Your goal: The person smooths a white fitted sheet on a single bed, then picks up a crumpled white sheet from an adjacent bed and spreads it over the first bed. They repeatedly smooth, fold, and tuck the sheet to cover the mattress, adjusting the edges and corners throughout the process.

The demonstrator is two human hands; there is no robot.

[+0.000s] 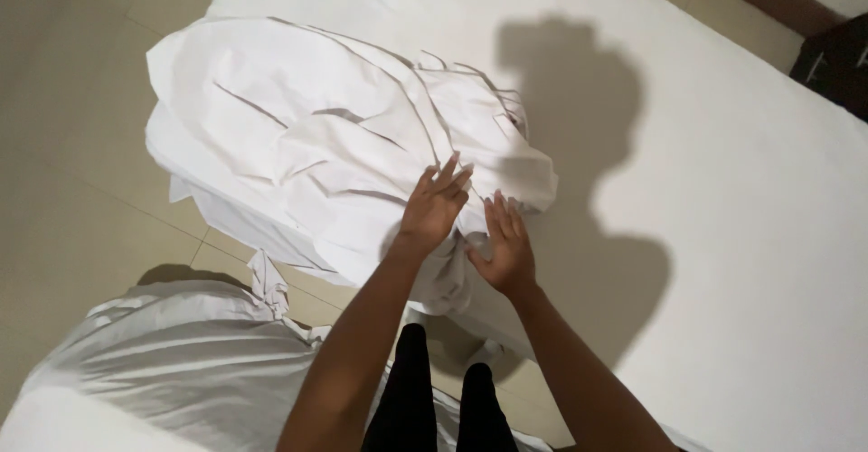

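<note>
Head view — two hands, left hand [434, 203] and right hand [504, 249], on one white sheet [316, 136].

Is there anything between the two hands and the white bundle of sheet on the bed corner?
Nothing visible. The left hand lies flat on the bundled white sheet, and the right hand touches its lower edge; both rest directly on the fabric.

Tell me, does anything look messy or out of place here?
Yes. A crumpled white sheet is bunched over the corner of the mattress, under both hands, left hand and right hand. Another white bundle lies on the tiled floor.
</note>
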